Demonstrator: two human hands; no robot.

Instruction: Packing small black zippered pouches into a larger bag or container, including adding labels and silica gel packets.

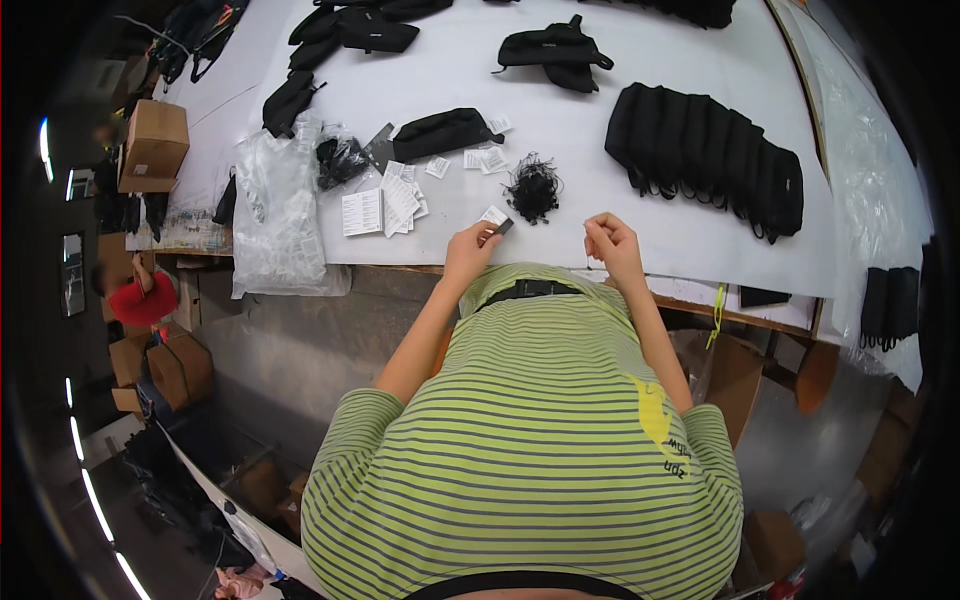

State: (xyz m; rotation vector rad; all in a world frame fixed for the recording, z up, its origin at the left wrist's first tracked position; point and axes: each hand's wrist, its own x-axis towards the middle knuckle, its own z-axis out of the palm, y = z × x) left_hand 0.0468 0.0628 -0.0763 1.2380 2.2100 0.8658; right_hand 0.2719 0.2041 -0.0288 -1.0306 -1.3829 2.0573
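Note:
Near the front edge of the table, my left hand (pixel 468 252) pinches a small dark hang tag (pixel 503 227) together with a white printed label (pixel 493 215). To its right, my right hand (pixel 614 245) has its fingertips closed on a thin black string (pixel 588 264) that dangles below them. Between and beyond both hands lies a tangled heap of black tag strings (pixel 533 188). White label stacks (pixel 362 213) are left of my left hand, with loose labels (pixel 486 160) farther back. A black fabric pouch (pixel 445 133) lies behind them, beside dark tags (pixel 380 146).
Black pouches overlap in a row (pixel 705 155) at the right; more black pouches (pixel 552 55) lie farther back. A clear plastic bag (pixel 280 205) hangs over the table's front edge at left. A cardboard box (pixel 155 145) and a person in red (pixel 143 298) are far left.

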